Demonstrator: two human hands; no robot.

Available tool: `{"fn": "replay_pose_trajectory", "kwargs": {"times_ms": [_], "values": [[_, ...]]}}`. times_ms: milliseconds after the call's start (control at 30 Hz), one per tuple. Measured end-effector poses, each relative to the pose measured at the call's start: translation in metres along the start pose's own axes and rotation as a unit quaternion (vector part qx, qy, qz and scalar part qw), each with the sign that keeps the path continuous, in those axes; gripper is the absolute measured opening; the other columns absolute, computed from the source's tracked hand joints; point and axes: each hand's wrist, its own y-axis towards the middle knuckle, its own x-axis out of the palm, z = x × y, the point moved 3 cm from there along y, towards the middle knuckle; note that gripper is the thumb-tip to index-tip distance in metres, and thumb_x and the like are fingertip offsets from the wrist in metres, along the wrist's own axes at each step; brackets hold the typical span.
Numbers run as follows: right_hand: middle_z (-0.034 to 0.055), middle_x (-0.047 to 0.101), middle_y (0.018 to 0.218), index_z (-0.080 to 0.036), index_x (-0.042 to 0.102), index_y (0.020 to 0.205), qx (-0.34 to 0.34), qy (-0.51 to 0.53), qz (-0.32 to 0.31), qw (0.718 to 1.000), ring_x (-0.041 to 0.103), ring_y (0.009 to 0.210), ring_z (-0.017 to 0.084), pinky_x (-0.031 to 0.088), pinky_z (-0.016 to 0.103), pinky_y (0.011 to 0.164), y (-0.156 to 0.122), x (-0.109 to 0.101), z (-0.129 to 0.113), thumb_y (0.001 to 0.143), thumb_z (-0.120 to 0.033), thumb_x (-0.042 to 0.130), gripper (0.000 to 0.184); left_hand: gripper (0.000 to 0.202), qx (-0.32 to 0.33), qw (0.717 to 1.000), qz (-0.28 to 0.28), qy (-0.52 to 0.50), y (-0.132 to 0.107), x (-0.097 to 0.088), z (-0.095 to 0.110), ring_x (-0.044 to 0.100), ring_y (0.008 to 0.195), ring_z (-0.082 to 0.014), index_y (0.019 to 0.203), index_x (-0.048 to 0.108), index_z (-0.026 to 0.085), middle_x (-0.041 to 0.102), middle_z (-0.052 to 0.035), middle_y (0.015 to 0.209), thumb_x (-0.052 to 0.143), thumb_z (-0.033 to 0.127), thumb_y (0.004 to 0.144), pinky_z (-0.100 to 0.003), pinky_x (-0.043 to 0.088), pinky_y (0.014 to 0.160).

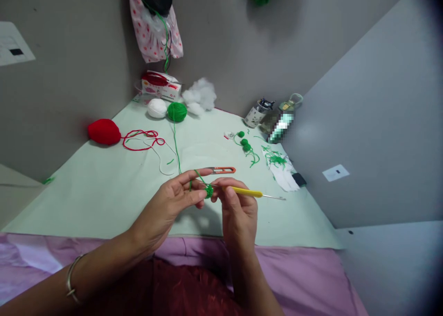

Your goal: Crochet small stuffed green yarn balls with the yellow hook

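Pinched between the thumb and fingers of my left hand is a small green crochet piece. Green yarn runs from a green ball down to this hand and passes over its raised index finger. My right hand grips a crochet hook by its yellow handle. One thin metal end of the hook meets the green piece; the other end sticks out to the right. Just beyond my fingers lie orange thread snips, their blades partly behind my left index finger.
On the left are a red yarn ball and loose red strands. A white ball, stuffing and a box stand at the back. Small green balls, yarn scraps, a pen jar and a bottle are at right.
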Motion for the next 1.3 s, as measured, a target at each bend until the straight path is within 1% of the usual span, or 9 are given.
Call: {"fn": "replay_pose_trajectory", "kwargs": {"times_ms": [200,467,667,800,933,1067,1133,1200,1300], "values": [[0.0035,0.076,0.095,-0.025,0.077,0.099,-0.025,-0.01,-0.004,1.0,0.064,0.075,0.014,0.053,0.031,0.073,-0.002,0.0,-0.001,0.097,-0.03,0.066,0.012,0.039,-0.005,1.0,0.0,-0.003,0.001,0.002,-0.001,0.057,0.075,-0.0133,0.122,0.075,0.023,0.069,-0.0011,0.089,0.082,0.027,0.084,-0.029,0.046,0.079],[0.0028,0.077,0.086,-0.023,0.071,0.092,-0.009,0.074,-0.015,0.997,0.065,0.065,0.013,0.054,0.029,0.065,0.004,0.002,-0.007,0.101,-0.033,0.06,0.017,0.037,0.003,1.0,0.003,0.013,0.0,-0.001,0.002,0.057,0.075,-0.0136,0.121,0.075,0.021,0.068,-0.0011,0.088,0.08,0.027,0.085,-0.028,0.043,0.076],[0.0041,0.077,0.096,-0.024,0.071,0.1,-0.083,-0.063,-0.034,0.994,0.069,0.074,0.015,0.056,0.032,0.07,-0.004,-0.002,-0.019,0.105,-0.025,0.051,0.021,0.031,0.028,0.999,0.002,0.044,-0.002,-0.002,0.001,0.058,0.077,-0.0126,0.12,0.076,0.026,0.063,0.0014,0.089,0.076,0.028,0.089,-0.028,0.045,0.081],[0.0053,0.076,0.102,-0.027,0.07,0.111,-0.195,-0.216,-0.063,0.954,0.072,0.087,0.018,0.058,0.036,0.075,-0.013,-0.002,-0.028,0.103,-0.015,0.048,0.026,0.035,0.056,0.995,0.02,0.084,-0.001,-0.004,0.002,0.058,0.079,-0.0143,0.122,0.075,0.025,0.062,0.0011,0.086,0.077,0.028,0.087,-0.029,0.048,0.08],[0.0083,0.077,0.113,-0.029,0.065,0.127,-0.303,-0.342,-0.104,0.883,0.073,0.102,0.023,0.06,0.04,0.081,-0.022,0.001,-0.023,0.099,-0.01,0.054,0.035,0.041,0.073,0.991,0.052,0.097,-0.001,-0.002,0.005,0.059,0.08,-0.0151,0.121,0.075,0.023,0.062,0.0016,0.083,0.081,0.024,0.08,-0.027,0.051,0.076],[0.0083,0.075,0.123,-0.036,0.058,0.143,-0.345,-0.398,-0.089,0.845,0.073,0.108,0.025,0.06,0.042,0.087,-0.028,0.001,-0.008,0.094,-0.008,0.062,0.056,0.048,0.098,0.986,0.087,0.107,-0.004,-0.001,0.004,0.056,0.074,-0.0104,0.125,0.073,0.025,0.063,0.0031,0.086,0.083,0.02,0.078,-0.021,0.048,0.07],[0.0065,0.076,0.117,-0.039,0.059,0.143,-0.352,-0.41,-0.071,0.838,0.073,0.105,0.025,0.06,0.042,0.09,-0.029,0.002,-0.006,0.091,-0.007,0.065,0.061,0.051,0.08,0.991,0.071,0.082,-0.005,0.0,0.001,0.052,0.067,-0.0078,0.129,0.071,0.025,0.063,0.0032,0.087,0.083,0.022,0.079,-0.019,0.046,0.062],[0.0053,0.075,0.113,-0.041,0.064,0.138,-0.357,-0.416,-0.056,0.835,0.072,0.102,0.024,0.06,0.041,0.088,-0.029,0.003,-0.009,0.091,-0.008,0.067,0.058,0.053,0.014,1.0,0.021,0.013,-0.003,0.002,-0.003,0.043,0.055,-0.0047,0.131,0.069,0.023,0.059,0.0048,0.078,0.084,0.027,0.08,-0.018,0.042,0.053],[0.0057,0.074,0.106,-0.037,0.073,0.124,-0.312,-0.339,-0.019,0.887,0.07,0.098,0.023,0.059,0.039,0.081,-0.022,0.002,-0.019,0.096,-0.011,0.059,0.04,0.048,-0.08,0.993,-0.023,-0.084,0.0,0.002,-0.004,0.019,0.045,-0.0007,0.126,0.072,0.018,0.041,0.0109,0.061,0.085,0.028,0.081,-0.014,0.034,0.045]]}}
